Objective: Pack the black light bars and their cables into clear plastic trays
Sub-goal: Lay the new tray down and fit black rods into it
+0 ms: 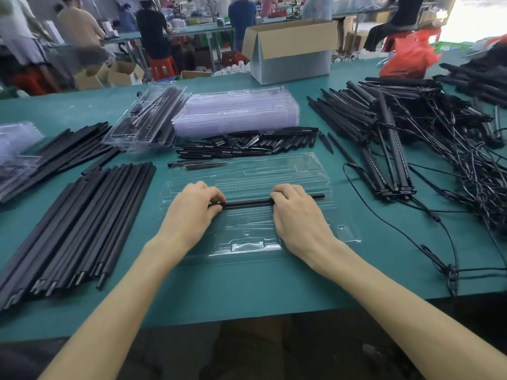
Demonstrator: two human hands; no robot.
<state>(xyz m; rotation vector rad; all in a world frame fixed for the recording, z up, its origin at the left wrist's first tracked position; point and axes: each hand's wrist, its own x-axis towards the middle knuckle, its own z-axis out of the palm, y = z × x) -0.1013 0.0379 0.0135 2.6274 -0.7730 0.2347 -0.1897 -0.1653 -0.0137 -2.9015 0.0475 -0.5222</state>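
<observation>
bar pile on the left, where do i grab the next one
Take the rightmost bar near its middle, from above and the right: it is long, thin and flat, its right side free, other bars packed against its left.

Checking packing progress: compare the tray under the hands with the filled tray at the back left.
The near tray has one long bar across it, held by the left hand and right hand; the back tray holds several bars. The near tray lies square to the table edge; the back tray sits skewed. Both are clear plastic.

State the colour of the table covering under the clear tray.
Teal green table covering, seen in the head view.
</observation>
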